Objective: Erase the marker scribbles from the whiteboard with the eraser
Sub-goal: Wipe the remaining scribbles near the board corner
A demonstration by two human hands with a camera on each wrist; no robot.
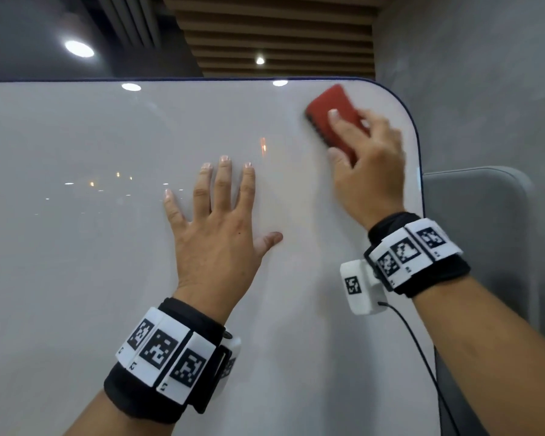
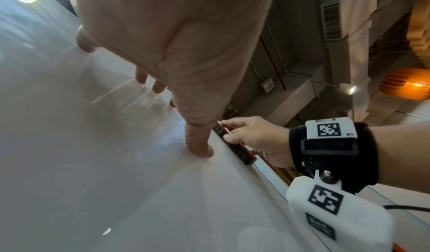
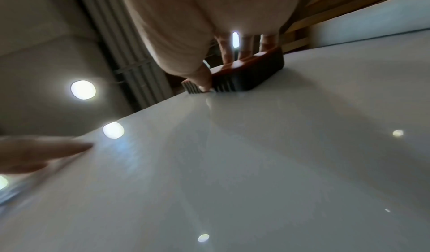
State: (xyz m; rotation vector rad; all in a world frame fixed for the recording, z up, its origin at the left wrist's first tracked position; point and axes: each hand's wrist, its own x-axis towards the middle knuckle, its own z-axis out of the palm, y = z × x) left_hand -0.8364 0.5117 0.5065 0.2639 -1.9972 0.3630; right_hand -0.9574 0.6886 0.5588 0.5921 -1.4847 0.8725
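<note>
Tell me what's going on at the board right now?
A person is wiping the whiteboard. The right hand grips the red eraser and presses it flat against the board near its top right corner. The left hand lies open on the board, fingers spread. A faint orange mark shows between the hands; it could be a reflection.

Right hand (image 3: 186,35) presses red eraser (image 3: 246,71) on whiteboard (image 3: 256,164).

The whiteboard (image 1: 107,247) carries the red eraser (image 1: 334,118) flat under the right hand's fingers (image 1: 340,121), while the left hand's spread fingers (image 1: 224,184) press flat nearby.
</note>
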